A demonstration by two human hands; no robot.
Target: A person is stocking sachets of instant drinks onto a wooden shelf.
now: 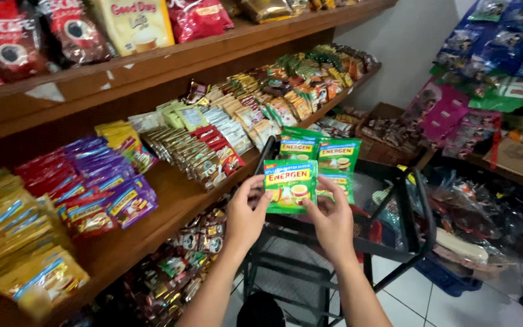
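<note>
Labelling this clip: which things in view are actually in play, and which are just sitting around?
In play:
left hand
right hand
strip of green sachets, held by both hands

Lying about:
black wire basket
purple sachets on the wooden shelf
brown sachets
red packets, top shelf

We're looking along wooden shelves running down the left, packed with rows of coloured sachets, with a higher shelf board above. Ahead we've got a plain pale wall. Below us, white floor tiles. On the right, hanging packets crowd the wall beside a cardboard box.
</note>
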